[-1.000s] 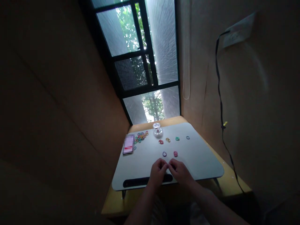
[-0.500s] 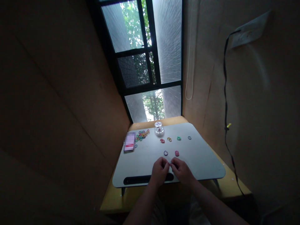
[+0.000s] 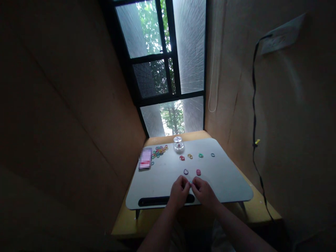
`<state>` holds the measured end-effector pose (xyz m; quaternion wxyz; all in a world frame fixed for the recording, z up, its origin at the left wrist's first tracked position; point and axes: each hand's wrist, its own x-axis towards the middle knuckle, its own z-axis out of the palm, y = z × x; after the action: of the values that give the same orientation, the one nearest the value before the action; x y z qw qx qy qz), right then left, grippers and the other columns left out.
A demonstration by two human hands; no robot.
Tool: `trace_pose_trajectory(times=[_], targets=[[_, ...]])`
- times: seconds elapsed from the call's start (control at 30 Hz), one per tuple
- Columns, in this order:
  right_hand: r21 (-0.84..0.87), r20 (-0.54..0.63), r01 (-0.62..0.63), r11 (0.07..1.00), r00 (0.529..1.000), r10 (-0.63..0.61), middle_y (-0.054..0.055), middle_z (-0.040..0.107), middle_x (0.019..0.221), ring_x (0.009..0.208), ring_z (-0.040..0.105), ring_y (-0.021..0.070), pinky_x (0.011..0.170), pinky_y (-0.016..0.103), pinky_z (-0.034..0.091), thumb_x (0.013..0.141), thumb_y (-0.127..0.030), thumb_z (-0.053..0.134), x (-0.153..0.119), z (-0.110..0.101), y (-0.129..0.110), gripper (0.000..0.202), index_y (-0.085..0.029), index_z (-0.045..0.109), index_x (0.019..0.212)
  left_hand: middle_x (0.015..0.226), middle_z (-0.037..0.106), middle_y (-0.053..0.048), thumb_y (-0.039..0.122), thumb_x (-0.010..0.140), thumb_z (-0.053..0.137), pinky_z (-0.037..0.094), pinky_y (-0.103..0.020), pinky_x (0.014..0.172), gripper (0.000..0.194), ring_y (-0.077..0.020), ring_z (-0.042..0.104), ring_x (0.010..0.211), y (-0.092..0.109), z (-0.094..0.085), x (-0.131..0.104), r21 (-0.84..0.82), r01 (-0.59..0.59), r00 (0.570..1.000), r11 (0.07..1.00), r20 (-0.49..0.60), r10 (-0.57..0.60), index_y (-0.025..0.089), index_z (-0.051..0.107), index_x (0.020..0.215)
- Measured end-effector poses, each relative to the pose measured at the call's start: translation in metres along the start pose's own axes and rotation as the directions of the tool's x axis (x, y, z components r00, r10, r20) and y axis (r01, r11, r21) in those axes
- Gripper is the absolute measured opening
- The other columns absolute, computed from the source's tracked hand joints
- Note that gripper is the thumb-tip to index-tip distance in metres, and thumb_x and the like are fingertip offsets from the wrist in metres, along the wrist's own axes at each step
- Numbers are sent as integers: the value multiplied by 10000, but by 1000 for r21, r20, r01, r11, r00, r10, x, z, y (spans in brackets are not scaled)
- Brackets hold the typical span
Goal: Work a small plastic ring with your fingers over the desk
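My left hand (image 3: 180,189) and my right hand (image 3: 202,190) meet fingertip to fingertip over the front of a white lap table (image 3: 162,182). Both are closed in a pinch. Between the fingertips shows a tiny bluish speck, too small to name. Just beyond the hands lie a purple ring (image 3: 186,172) and a pink ring bundle (image 3: 198,172). Farther back, in a row, are red rings (image 3: 182,158), yellow rings (image 3: 190,156), green rings (image 3: 201,155) and one teal ring (image 3: 212,154). A pile of multicoloured rings (image 3: 159,151) lies at the back left.
A clear round container (image 3: 179,145) stands at the table's back edge. On the left lies a blurred pink-and-white packet (image 3: 145,158). A black slot (image 3: 153,201) runs along the front edge. A black cable (image 3: 254,101) hangs on the right wall below a socket plate (image 3: 283,35).
Both hands stay in nearly the same place, fingertips together. The view has shifted very slightly. The rings on the table have not moved.
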<state>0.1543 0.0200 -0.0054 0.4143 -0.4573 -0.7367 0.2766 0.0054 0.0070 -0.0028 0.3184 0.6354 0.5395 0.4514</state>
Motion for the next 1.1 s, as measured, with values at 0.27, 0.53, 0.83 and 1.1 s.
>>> trace_pose_trajectory(times=[0.27, 0.53, 0.83, 1.1], targets=[[-43, -27, -19, 999, 999, 18, -36, 484, 574, 541, 455, 124, 531, 247, 311, 870, -304, 485, -2, 4, 3, 245, -214, 415, 654, 699, 540, 29, 265, 840, 555, 359, -235, 610, 95, -117, 466, 645, 5, -2, -2, -60, 0, 1000, 998, 16, 1, 175, 561, 811], [-30, 6, 9, 1000, 1000, -9, -28, 502, 582, 547, 456, 129, 536, 252, 319, 881, -300, 480, -2, 1, 0, 249, -216, 420, 654, 695, 563, 22, 262, 833, 542, 377, -232, 615, 108, -120, 480, 643, 9, -3, -3, -98, 7, 1000, 995, 22, -5, 171, 583, 795], [-20, 12, 10, 1000, 1000, -9, -34, 490, 581, 551, 451, 125, 534, 247, 308, 887, -306, 479, -2, 3, 3, 249, -213, 425, 662, 700, 566, 23, 244, 837, 529, 368, -239, 620, 89, -123, 486, 649, 7, -1, -2, -45, -7, 1000, 999, 6, 7, 178, 566, 791], [-16, 29, 10, 1000, 1000, -10, -33, 493, 593, 565, 459, 126, 547, 250, 315, 899, -308, 462, -2, 2, 2, 251, -212, 429, 670, 703, 580, 19, 241, 836, 525, 381, -246, 632, 89, -129, 506, 652, 9, -1, -3, -13, -3, 1000, 1000, 7, 3, 176, 572, 797]])
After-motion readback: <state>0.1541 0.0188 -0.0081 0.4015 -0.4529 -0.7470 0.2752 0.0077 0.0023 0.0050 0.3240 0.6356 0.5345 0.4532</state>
